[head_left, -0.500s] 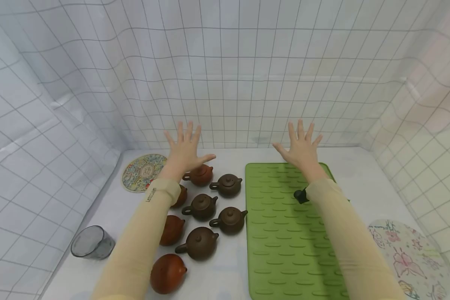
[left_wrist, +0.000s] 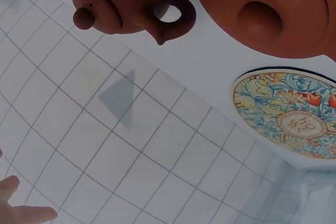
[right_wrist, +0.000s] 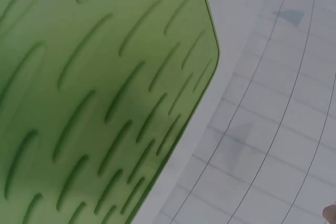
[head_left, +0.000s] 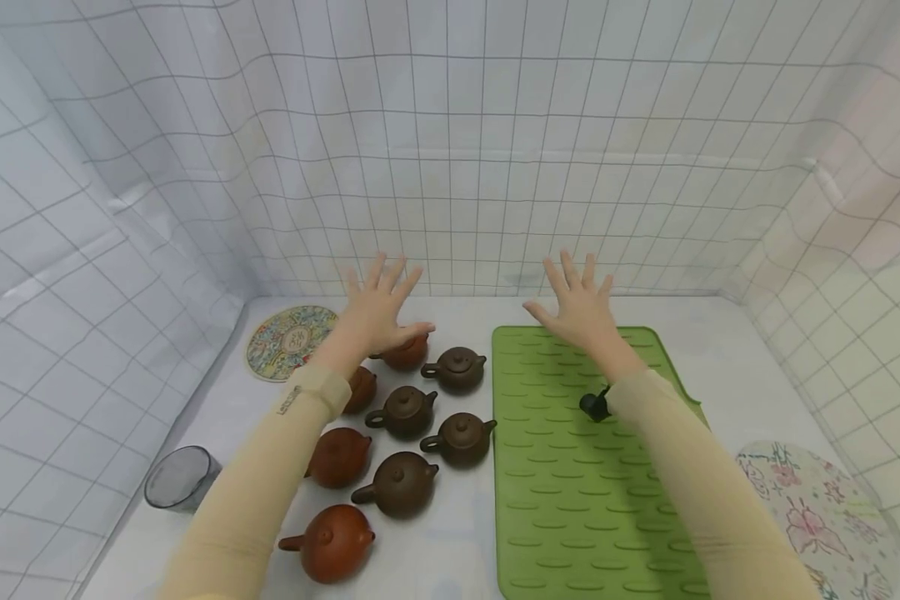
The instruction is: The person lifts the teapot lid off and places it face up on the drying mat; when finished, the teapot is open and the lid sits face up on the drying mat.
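In the head view my left hand (head_left: 376, 312) is spread above the back of the table, over a reddish teapot (head_left: 407, 352) that it partly covers. My right hand (head_left: 579, 310) spreads its fingers over the back of a green ridged mat (head_left: 547, 517). Neither hand holds anything. Between the arms stand several small clay teapots in two rough columns: reddish ones such as the front teapot (head_left: 337, 543) on the left, dark brown ones such as the nearest brown teapot (head_left: 403, 485) on the right. The left wrist view shows a reddish teapot (left_wrist: 107, 9) close up.
A round patterned mat (head_left: 294, 342) lies at back left, and a grey glass (head_left: 180, 479) stands beside the left forearm. At right is a pale round mat with butterfly drawings (head_left: 813, 521). A white gridded curtain (head_left: 480, 167) encloses the table's back and sides.
Both hands have moved slightly inward, closer together, and a little lower in the head view, fingers still spread. The teapots and mats have stayed put.
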`<state>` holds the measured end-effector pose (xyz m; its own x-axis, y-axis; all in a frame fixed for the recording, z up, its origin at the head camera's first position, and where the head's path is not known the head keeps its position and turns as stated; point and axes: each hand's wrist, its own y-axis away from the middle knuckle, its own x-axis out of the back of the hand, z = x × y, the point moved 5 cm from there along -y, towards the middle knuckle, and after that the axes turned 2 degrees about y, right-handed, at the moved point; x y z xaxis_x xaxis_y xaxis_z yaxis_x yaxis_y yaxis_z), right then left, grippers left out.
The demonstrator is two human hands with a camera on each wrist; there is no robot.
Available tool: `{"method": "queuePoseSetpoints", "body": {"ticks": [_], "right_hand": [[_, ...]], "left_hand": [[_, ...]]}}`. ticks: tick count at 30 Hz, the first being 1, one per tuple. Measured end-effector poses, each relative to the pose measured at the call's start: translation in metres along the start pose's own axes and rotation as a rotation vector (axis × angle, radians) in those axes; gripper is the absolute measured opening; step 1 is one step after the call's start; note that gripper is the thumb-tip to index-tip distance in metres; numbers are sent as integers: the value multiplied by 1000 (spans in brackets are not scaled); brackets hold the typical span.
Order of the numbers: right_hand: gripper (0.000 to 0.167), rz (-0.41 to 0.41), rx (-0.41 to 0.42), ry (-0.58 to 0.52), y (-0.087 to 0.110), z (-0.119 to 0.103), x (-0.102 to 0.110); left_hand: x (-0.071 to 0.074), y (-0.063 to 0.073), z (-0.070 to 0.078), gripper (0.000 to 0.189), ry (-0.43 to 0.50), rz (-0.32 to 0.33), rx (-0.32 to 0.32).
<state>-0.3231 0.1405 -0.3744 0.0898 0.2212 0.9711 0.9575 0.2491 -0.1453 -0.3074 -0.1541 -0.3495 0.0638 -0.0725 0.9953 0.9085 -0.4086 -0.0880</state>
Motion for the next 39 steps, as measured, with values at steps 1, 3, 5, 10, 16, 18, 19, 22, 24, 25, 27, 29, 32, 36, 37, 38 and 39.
{"method": "queuePoseSetpoints", "body": {"ticks": [1,3,5,10,16,18,19,22,24,25,27,29,32,36,37,38,39], "right_hand": [[81,-4,16,-1,1,-3,-2],[77,-4,54,-1,4,-10,-6],[74,-3,89,-15,6,-17,-10],[69,10,169,-72,13,-36,-17],[63,9,242,-175,20,-56,-24],[61,4,261,-190,21,-61,-27],[61,-1,270,-198,22,-63,-29],[59,-24,287,-235,21,-70,-35],[57,-44,292,-258,21,-74,-40],[56,-55,292,-271,20,-76,-42],[54,-75,301,-276,19,-80,-47],[52,-97,312,-276,18,-83,-51],[48,-124,330,-286,17,-88,-55],[42,-153,330,-312,14,-93,-59],[40,-157,332,-317,13,-94,-60],[39,-163,335,-318,12,-96,-61],[37,-171,335,-327,12,-97,-63]], "left_hand": [[0,1,2,89,-5,3,-21],[-1,4,5,84,-10,7,-61],[-2,7,9,79,-9,26,-102],[-8,17,14,70,62,53,-195],[-22,25,16,64,135,38,-258],[-27,26,17,61,157,26,-256],[-30,26,18,59,170,23,-253],[-36,26,19,52,209,14,-235],[-40,25,20,48,238,7,-225],[-42,24,20,46,255,-1,-221],[-47,23,20,44,285,-30,-205],[-51,22,19,43,307,-69,-185],[-57,20,18,41,342,-131,-157],[-60,16,21,38,394,-187,-156],[-61,15,23,37,400,-196,-159],[-61,14,24,37,403,-204,-162],[-63,13,25,37,403,-212,-163]]}}
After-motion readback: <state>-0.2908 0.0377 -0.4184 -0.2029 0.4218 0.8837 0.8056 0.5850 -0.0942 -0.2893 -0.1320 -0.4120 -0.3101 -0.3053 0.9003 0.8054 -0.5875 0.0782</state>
